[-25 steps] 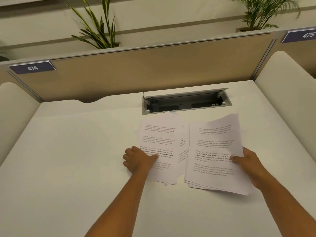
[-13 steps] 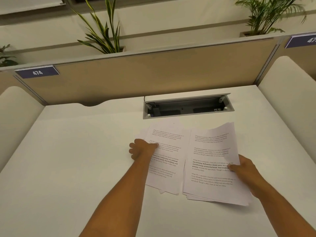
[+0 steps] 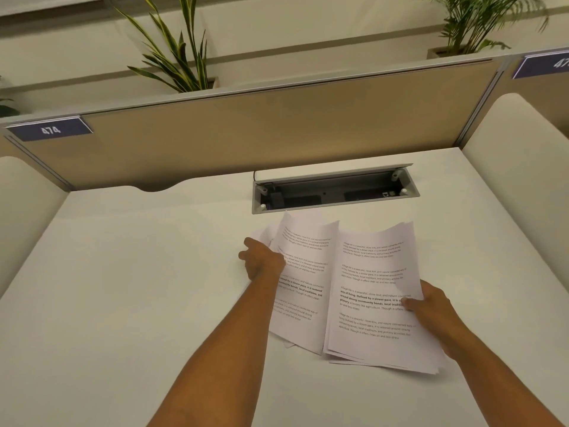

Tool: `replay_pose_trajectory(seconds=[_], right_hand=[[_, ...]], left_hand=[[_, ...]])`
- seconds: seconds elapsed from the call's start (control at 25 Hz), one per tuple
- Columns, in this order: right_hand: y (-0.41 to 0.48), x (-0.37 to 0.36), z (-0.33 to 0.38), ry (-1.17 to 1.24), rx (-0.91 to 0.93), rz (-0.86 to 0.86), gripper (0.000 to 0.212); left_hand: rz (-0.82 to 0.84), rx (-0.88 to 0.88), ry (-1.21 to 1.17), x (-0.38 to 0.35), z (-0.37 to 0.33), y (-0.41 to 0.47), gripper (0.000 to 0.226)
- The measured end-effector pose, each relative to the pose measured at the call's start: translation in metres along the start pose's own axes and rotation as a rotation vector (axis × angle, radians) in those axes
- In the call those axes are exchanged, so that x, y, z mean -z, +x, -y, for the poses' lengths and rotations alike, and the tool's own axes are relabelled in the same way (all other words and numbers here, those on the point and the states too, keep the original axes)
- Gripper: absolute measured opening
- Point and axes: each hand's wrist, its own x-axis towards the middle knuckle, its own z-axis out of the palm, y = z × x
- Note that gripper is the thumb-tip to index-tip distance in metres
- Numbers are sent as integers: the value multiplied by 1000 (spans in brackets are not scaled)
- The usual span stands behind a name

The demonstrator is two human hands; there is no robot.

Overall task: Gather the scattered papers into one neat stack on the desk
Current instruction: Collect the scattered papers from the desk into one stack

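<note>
Two overlapping piles of printed white papers lie on the white desk. The right pile is thicker, its edges fanned, its far end curled up. My right hand grips its right edge, thumb on top. The left pile lies partly under the right one, with its far left corner lifted. My left hand holds that pile's left edge, fingers curled at the sheets; a few more sheets stick out beyond it.
An open grey cable tray is set into the desk just beyond the papers. A tan partition with the label 474 closes the back. Padded white side panels stand left and right. Plants stand behind the partition.
My left hand has slid forward along the left pile's edge and lifted its far corner. The right pile's far end has curled up. My right hand keeps its grip.
</note>
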Motion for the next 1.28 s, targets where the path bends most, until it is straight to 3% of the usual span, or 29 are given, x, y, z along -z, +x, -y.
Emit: replay_pose_trajectory(seconds=[0.16,0.32,0.4,0.52,0.6,0.88,0.96,1.12,1.28], right_hand=[[0,-5,0,-19,14,-2,42],[-1,-10,2,-25,20,14,42],[-2,-11,2,-26,21,8,43],[-7,-11,0,-26,17,2,43],[-10,-10,-1,-26,10,-10,42],[-20,-17,-3,-23,-15,-68,42],[-21,-18,-2,-21,-20,-78,43],[-24,-21,0,-29,-29,-88,44],[-24,-23,2,-35,-34,-104,44]], left_hand=[[89,-11,12,2,-1,3,55],[25,-81,177,2,0,3,37],[-2,-156,242,-2,0,4,52],[59,-238,300,2,0,11,101],[102,-244,331,8,-4,19,118],[174,-301,404,8,-13,35,75],[158,-357,411,7,-16,38,82],[202,-485,479,10,-21,48,122],[185,-562,601,20,-28,65,109]])
